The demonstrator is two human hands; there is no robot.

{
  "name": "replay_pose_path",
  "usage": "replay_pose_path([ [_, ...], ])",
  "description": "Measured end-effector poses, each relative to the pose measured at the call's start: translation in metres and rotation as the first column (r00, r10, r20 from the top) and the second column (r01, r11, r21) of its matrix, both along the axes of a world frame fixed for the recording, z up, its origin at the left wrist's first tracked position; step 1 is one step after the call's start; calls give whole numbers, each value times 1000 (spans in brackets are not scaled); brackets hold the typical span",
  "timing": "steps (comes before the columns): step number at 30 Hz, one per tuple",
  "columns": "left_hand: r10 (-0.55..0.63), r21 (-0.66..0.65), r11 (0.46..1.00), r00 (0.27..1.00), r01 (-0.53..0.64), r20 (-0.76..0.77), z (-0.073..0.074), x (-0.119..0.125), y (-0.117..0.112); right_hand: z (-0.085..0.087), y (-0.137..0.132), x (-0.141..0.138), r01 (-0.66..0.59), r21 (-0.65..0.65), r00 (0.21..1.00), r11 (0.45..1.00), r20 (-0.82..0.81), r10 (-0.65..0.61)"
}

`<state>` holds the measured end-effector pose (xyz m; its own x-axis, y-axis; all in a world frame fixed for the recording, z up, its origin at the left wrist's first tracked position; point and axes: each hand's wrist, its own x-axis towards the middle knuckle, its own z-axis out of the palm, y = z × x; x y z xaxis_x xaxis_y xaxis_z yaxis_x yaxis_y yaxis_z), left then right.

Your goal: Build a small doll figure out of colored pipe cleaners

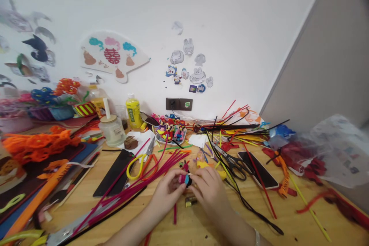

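Note:
Between both hands is a small pipe-cleaner figure (185, 179) in pink, blue and black, with bits of green and red at its top. My left hand (168, 187) pinches it from the left side. My right hand (208, 187) has its thumb and fingers closed on the blue and black side. Fingers hide part of the figure. Beneath my right fingers lies a small gold and black cylinder (190, 201) on the wooden table. Magenta pipe cleaners (161, 173) fan out to the left of my left hand.
Scissors with yellow and orange handles (142, 166) lie at left, black-handled scissors (238, 164) at right beside a phone (258, 170). Large scissors (67, 228) sit front left. Behind are a tray of small figures (170, 132), a glass jar (112, 130) and a yellow bottle (133, 111).

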<state>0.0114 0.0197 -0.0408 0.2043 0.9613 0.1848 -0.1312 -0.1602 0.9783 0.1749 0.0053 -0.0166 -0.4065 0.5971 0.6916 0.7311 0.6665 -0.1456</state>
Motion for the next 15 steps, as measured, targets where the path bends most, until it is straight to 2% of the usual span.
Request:
replay_pose_path([
  [5, 15, 27, 1000, 997, -13, -78, 0, 0, -1, -3, -1, -1, 22, -11, 1000, 1000, -1, -22],
  [15, 18, 59, 998, 993, -11, -116, 2, 1, -3, -3, 2, -2, 3, -71, 997, 997, -76, -8],
])
